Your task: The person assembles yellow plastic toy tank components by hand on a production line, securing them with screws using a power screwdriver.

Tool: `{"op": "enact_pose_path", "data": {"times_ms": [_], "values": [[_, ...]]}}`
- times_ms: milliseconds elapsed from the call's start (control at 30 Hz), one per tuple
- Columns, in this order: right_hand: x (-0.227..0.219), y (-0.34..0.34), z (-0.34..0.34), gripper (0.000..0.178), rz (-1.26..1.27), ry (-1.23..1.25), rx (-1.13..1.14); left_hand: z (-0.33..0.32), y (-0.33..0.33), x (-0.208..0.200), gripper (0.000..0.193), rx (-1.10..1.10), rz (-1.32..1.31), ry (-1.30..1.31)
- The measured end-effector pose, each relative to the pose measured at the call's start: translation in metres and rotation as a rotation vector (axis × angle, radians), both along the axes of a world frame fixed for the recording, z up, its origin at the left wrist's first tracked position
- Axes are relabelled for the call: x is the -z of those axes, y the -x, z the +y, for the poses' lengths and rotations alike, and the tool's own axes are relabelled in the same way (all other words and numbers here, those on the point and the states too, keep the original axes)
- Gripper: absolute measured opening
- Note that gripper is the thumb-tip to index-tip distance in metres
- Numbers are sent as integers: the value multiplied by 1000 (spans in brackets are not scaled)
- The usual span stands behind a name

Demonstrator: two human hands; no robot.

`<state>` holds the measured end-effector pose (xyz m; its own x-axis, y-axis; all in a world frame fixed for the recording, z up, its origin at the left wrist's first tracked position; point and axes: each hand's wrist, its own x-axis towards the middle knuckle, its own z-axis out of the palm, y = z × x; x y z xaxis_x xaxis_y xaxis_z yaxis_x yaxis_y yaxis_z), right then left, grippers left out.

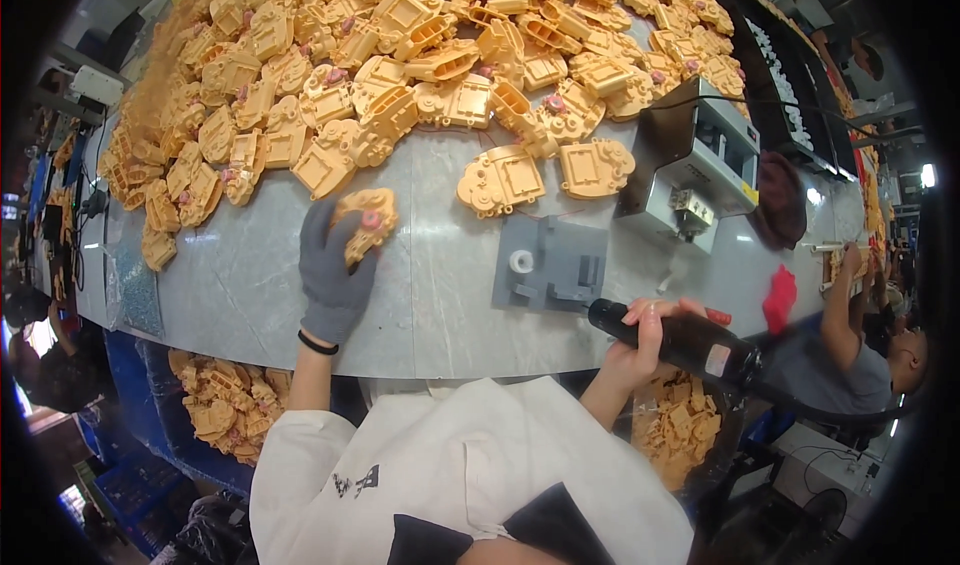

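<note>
Your gloved left hand grips orange plastic housing over grey surface; your bare right hand wraps black electric screwdriver beside grey jig.

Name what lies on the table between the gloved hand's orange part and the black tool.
A grey block with a white ring lies between the orange part and the black tool, seen from the head camera.

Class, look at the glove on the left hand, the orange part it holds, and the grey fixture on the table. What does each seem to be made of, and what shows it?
Glove: knitted fabric, probably; matte grey, soft folds at the cuffed wrist.
Orange part: moulded plastic, likely; uniform colour, slight sheen, like the pile behind.
Grey fixture: flat matte block, plastic or painted metal; unclear.
</note>
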<state>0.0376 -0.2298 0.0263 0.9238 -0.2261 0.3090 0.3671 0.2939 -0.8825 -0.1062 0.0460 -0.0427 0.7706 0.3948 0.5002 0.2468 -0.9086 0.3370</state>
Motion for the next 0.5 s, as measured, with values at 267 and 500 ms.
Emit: {"op": "enact_pose_path", "data": {"times_ms": [267, 500], "values": [[2, -17, 4, 36, -5, -69, 11, 24, 28, -9, 85, -39, 147, 264], [9, -12, 27, 37, -80, -108, -150, -41, 16, -52, 81, 148, -43, 390]]}}
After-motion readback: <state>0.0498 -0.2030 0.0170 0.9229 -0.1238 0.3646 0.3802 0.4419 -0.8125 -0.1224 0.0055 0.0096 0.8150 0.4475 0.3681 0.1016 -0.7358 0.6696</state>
